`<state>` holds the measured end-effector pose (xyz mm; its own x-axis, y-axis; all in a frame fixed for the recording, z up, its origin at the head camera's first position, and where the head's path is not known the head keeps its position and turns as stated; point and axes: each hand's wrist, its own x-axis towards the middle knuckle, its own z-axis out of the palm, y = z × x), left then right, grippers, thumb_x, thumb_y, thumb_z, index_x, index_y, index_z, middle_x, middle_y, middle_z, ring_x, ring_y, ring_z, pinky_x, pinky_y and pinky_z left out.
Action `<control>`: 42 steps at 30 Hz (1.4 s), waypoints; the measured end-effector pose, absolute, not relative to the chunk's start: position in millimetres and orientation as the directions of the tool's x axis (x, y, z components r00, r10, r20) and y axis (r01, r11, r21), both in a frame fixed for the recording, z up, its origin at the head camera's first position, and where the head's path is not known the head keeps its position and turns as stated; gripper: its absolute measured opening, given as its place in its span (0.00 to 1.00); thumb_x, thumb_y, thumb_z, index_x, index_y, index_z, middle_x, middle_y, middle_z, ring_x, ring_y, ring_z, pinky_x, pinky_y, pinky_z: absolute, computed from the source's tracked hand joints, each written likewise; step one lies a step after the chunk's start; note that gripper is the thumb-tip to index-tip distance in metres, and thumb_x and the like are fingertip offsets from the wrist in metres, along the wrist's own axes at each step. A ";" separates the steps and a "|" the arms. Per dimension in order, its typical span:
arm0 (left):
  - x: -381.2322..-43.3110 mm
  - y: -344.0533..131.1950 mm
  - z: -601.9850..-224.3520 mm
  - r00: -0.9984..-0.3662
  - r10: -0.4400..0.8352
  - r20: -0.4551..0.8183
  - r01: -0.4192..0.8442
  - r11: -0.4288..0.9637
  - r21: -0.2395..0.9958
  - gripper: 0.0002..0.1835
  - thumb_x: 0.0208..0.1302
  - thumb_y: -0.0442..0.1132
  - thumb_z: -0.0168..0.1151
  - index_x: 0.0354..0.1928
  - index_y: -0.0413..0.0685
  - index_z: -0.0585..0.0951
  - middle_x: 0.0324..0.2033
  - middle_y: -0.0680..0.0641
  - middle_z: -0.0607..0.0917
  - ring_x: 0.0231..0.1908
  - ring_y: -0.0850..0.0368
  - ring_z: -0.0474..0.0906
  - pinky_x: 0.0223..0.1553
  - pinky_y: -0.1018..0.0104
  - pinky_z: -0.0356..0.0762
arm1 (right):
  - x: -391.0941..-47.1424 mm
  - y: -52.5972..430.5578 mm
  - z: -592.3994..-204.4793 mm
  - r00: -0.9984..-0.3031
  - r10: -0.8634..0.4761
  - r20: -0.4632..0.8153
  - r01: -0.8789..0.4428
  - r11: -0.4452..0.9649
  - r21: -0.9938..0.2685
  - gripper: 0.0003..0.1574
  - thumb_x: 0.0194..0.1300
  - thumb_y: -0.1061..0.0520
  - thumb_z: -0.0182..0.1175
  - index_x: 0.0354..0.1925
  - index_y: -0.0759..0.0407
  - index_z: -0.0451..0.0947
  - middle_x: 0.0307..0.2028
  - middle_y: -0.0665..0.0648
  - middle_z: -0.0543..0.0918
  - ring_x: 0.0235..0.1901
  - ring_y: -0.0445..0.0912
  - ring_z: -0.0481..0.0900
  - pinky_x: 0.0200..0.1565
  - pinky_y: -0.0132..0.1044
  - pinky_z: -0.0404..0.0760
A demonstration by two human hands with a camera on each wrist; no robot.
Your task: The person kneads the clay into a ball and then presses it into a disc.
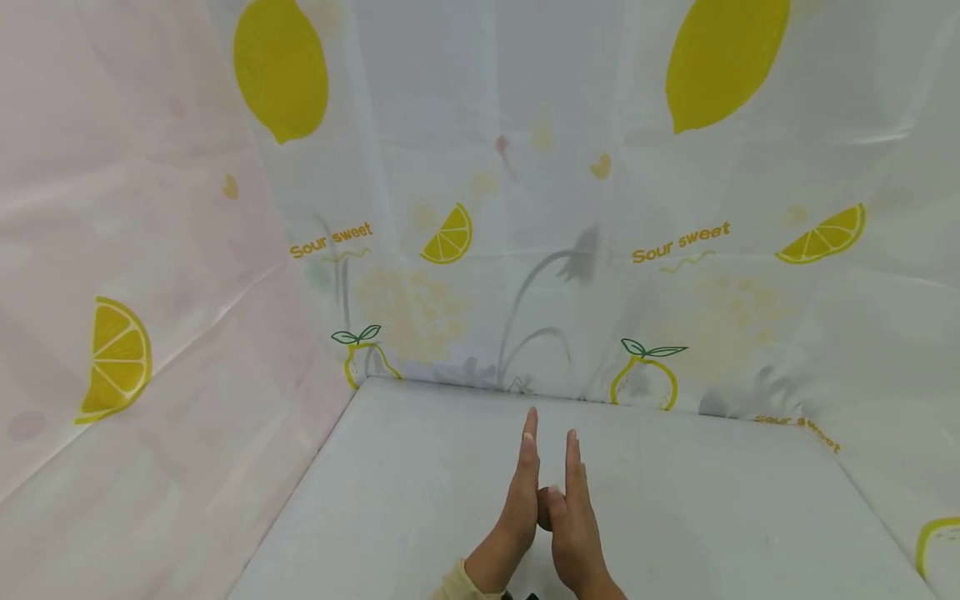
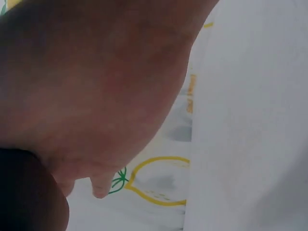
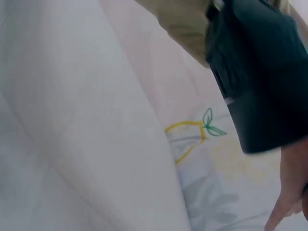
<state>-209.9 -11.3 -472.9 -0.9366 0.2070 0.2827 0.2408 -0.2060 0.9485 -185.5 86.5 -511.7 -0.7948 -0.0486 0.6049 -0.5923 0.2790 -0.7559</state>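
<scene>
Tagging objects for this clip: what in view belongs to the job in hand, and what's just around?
In the job:
- left hand, fingers straight
- right hand, fingers straight
- brown thing between the palms, partly hidden

Just around:
- white table 
- lemon-print sheet behind it
- sleeve

dark rounded shape [image 2: 29, 192] against a close-up hand [image 2: 106, 101], yellow lemon outline [image 2: 161, 182] behind
</scene>
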 end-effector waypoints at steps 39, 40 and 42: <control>-197.1 -9.5 -488.5 -0.891 0.402 0.212 0.112 -0.258 0.960 0.40 0.78 0.65 0.16 0.82 0.53 0.41 0.81 0.48 0.36 0.78 0.47 0.25 0.72 0.34 0.24 | -197.7 108.2 -492.5 -0.949 -0.008 0.315 -0.306 0.268 -0.914 0.38 0.84 0.47 0.35 0.83 0.46 0.34 0.81 0.54 0.40 0.78 0.51 0.40 0.73 0.56 0.45; -197.2 -10.7 -486.6 -0.893 0.392 0.220 0.123 -0.258 0.958 0.39 0.77 0.65 0.16 0.83 0.55 0.41 0.81 0.49 0.36 0.78 0.47 0.25 0.72 0.34 0.25 | -196.0 107.5 -494.8 -0.952 -0.014 0.306 -0.299 0.266 -0.916 0.38 0.84 0.47 0.35 0.83 0.46 0.34 0.79 0.55 0.54 0.76 0.50 0.52 0.72 0.57 0.49; -198.5 -12.6 -483.3 -0.898 0.371 0.236 0.146 -0.255 0.956 0.38 0.77 0.65 0.16 0.83 0.58 0.41 0.81 0.50 0.36 0.78 0.48 0.24 0.73 0.35 0.25 | -192.6 104.9 -499.4 -0.951 -0.033 0.309 -0.307 0.245 -0.920 0.38 0.85 0.50 0.35 0.82 0.48 0.32 0.60 0.59 0.79 0.59 0.45 0.75 0.65 0.49 0.66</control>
